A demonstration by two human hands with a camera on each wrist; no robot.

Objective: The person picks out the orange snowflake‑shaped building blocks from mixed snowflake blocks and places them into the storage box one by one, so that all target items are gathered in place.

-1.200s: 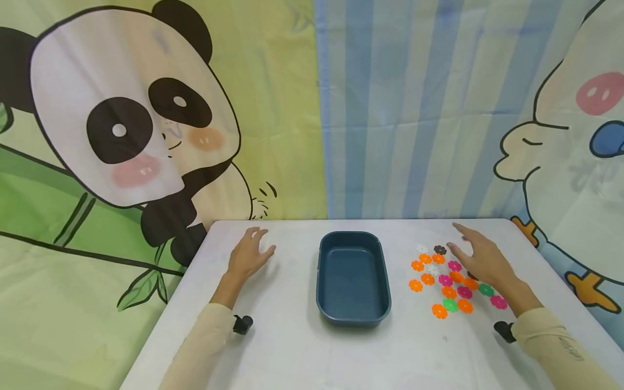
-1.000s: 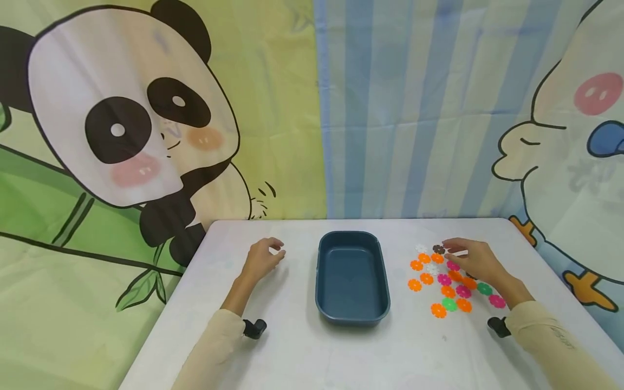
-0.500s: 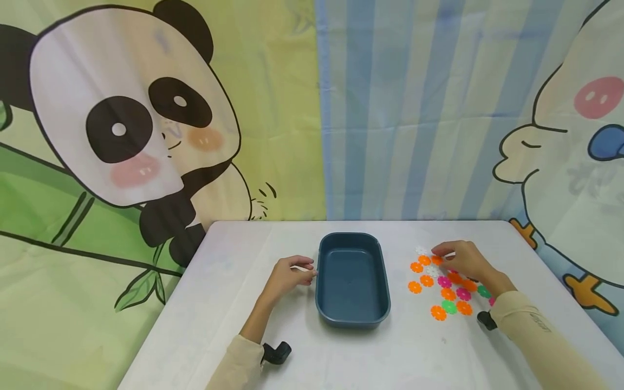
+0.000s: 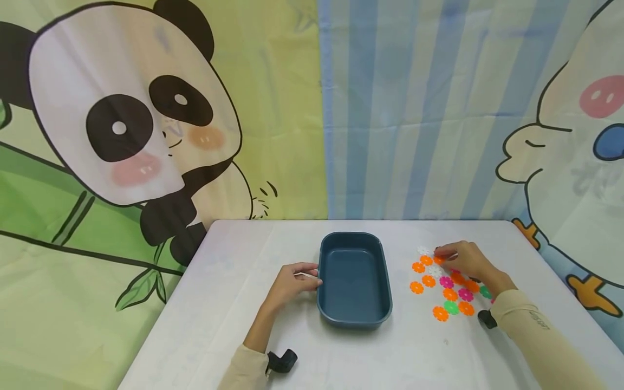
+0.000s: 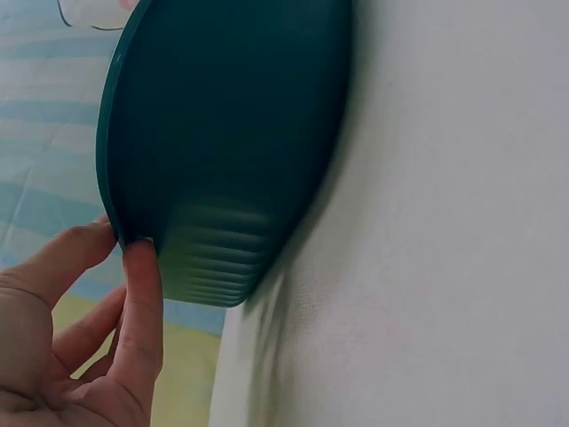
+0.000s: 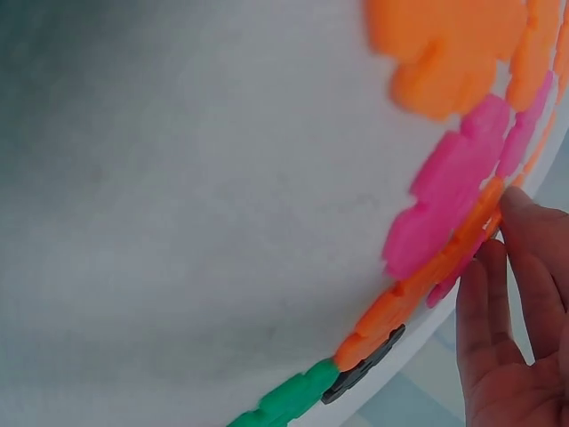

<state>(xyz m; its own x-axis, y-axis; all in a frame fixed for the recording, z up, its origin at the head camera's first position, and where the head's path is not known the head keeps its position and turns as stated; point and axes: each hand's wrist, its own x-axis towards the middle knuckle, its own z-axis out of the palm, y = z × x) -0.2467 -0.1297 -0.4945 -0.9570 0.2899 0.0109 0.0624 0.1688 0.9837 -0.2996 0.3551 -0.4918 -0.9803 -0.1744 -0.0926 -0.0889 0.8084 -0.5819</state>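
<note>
My left hand [image 4: 288,283] pinches the near left rim of a dark blue rectangular tub [image 4: 353,287], thumb and finger on either side of the wall in the left wrist view. Over the far part of a scatter of flower-shaped plastic pieces, my right hand [image 4: 469,261] reaches down. Between its thumb and fingertips it seems to pinch a dark brown flower-shaped piece [image 6: 492,233], mostly hidden by the fingers. Orange pieces [image 4: 441,313], pink pieces [image 4: 466,294], green pieces [image 4: 451,307] and white pieces [image 4: 434,271] lie flat around it.
The tub stands on a white table [image 4: 273,352], left of the pieces. Behind the table hangs a printed curtain [image 4: 370,119] with a panda and a white bird. A black wrist mount [image 4: 283,361] juts from the left sleeve.
My left hand has moved right to the tub and taken its rim. My right hand has come down and slightly left onto the dark brown piece, its fingers closing together.
</note>
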